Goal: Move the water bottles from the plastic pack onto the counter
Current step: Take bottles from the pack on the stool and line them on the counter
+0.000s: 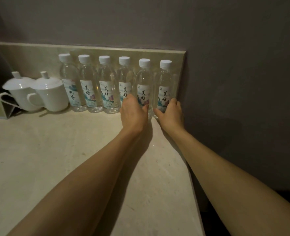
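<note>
So from where I'm watching, six clear plastic water bottles with white caps (105,82) stand in a row on the pale stone surface (55,159), backs against the beige tiled backsplash (30,55). The left hand (133,113) has its fingers (129,99) curled round the bottle second from the backsplash's right end (144,79), and the right hand (170,113) grips the end bottle (165,77) down low. Looks like the placing step: both bottles seem down, just getting nudged into line. No plastic pack in view, so I can't say how many are left. Next move is probably letting go cleanly without tipping neighbours. Two white lidded ceramic mugs (50,92) sit left of the row.
</note>
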